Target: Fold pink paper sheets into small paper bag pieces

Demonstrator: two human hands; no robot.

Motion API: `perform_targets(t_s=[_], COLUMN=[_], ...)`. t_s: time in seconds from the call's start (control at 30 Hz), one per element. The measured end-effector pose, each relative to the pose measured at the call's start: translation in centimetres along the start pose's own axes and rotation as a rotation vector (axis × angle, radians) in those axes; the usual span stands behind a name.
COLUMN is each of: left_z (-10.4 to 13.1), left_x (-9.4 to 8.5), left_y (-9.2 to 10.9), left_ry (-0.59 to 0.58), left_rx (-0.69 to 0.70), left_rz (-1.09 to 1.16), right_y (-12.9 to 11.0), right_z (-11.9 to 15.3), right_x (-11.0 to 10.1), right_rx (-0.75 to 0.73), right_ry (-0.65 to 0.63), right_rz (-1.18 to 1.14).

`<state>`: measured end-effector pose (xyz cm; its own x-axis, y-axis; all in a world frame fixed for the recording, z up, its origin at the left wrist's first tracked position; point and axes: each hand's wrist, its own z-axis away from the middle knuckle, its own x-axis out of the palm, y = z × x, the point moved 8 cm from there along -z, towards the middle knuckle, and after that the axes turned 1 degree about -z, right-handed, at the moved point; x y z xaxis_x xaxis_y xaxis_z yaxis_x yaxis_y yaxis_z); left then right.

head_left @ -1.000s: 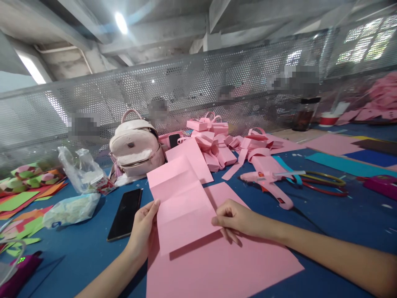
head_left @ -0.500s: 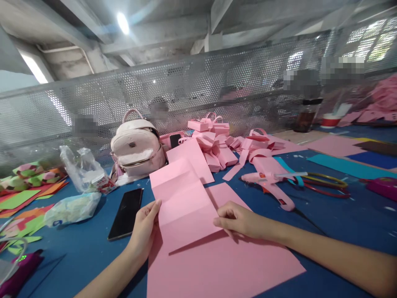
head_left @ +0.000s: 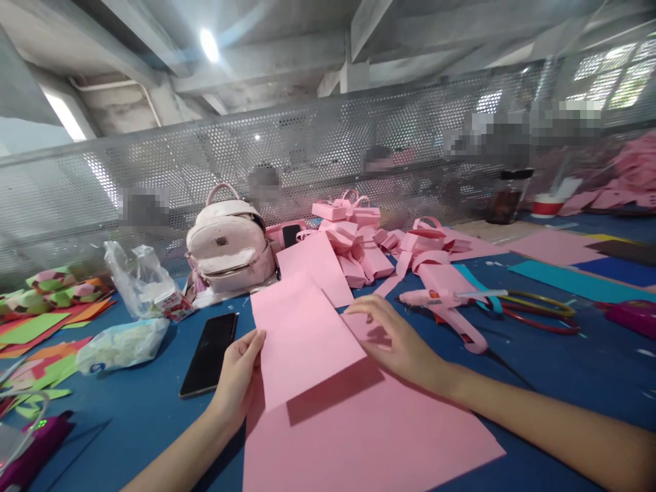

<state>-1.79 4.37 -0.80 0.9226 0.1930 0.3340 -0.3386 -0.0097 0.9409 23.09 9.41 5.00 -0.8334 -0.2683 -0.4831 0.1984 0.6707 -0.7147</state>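
Left hand point(head_left: 240, 362) is pinching a pink sheet point(head_left: 302, 342) by its left edge above larger pink card point(head_left: 369, 437) on blue tabletop point(head_left: 154, 417), right hand point(head_left: 397, 338) is curving unclasped beside the sheet, and perforated screening point(head_left: 307, 143) is standing behind, beneath concrete beams point(head_left: 256, 67).

Single view, head-worn. Table point(head_left: 128, 417) is looked onto from the wearer's side, forward and down, at close range. Left hand point(head_left: 243, 362) and right hand point(head_left: 397, 342) are framed low and near; perforated partition point(head_left: 318, 140) is faced beyond, ceiling point(head_left: 271, 34) taken in above.
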Motion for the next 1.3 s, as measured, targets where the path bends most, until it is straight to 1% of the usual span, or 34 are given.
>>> perform_targets(t_s=[0.03, 0.1, 0.13, 0.17, 0.2, 0.23, 0.3, 0.37, 0.43, 0.5, 0.53, 0.63, 0.7, 0.8, 1.03, 1.17, 1.3], left_z=[0.1, 0.3, 0.4, 0.5, 0.6, 0.7, 0.8, 1.0, 1.3, 1.6, 1.7, 1.8, 1.9, 2.0, 1.8, 1.9, 2.1], left_x=[0.2, 0.7, 0.9, 1.0, 1.0, 0.9, 0.5, 0.1, -0.1, 0.2, 0.5, 1.5, 1.9, 2.0, 2.0, 2.2, 2.4], left_y=[0.0, 0.0, 0.0, 0.0, 0.0, 0.2, 0.9, 2.3, 3.8, 5.0, 5.2, 4.9, 4.4, 3.9, 3.6, 3.6, 3.5], left_ry=[-0.010, -0.034, -0.042, -0.041, -0.030, -0.012, 0.039, 0.086, 0.110, 0.090, 0.063, -0.032, -0.061, -0.049, -0.003, 0.006, 0.008], left_rx=[0.004, 0.011, 0.017, 0.027, 0.041, 0.061, 0.119, 0.208, 0.313, 0.390, 0.408, 0.398, 0.373, 0.344, 0.285, 0.271, 0.258], left_rz=[-0.013, -0.050, -0.074, -0.102, -0.133, -0.167, -0.235, -0.298, -0.352, -0.393, -0.409, -0.438, -0.443, -0.428, -0.380, -0.361, -0.349], right_y=[-1.1, -3.2, -3.8, -4.2, -4.3, -4.0, -2.5, -0.8, 0.3, 0.9, 1.1, 1.5, 1.6, 1.5, 1.8, 2.3, 3.2], right_z=[0.0, 0.4, 0.6, 0.8, 0.8, 0.7, 0.4, 0.3, 0.2, 0.1, 0.0, 0.0, 0.0, 0.1, 0.0, 0.0, 0.3], right_x=[-0.2, 0.2, 0.4, 0.5, 0.5, 0.3, -0.3, -0.7, -0.9, -0.9, -0.8, -0.4, -0.1, 0.3, 1.0, 1.2, 1.3], right_rx=[-0.125, -0.356, -0.422, -0.450, -0.433, -0.366, -0.147, 0.052, 0.146, 0.178, 0.193, 0.224, 0.235, 0.243, 0.271, 0.314, 0.395], right_ry=[0.015, -0.004, -0.023, -0.034, -0.037, -0.023, 0.039, 0.090, 0.111, 0.116, 0.115, 0.091, 0.065, 0.033, -0.008, 0.013, 0.048], right_rz=[0.089, 0.207, 0.214, 0.197, 0.164, 0.118, 0.026, -0.036, -0.056, -0.063, -0.067, -0.083, -0.100, -0.130, -0.221, -0.271, -0.324])
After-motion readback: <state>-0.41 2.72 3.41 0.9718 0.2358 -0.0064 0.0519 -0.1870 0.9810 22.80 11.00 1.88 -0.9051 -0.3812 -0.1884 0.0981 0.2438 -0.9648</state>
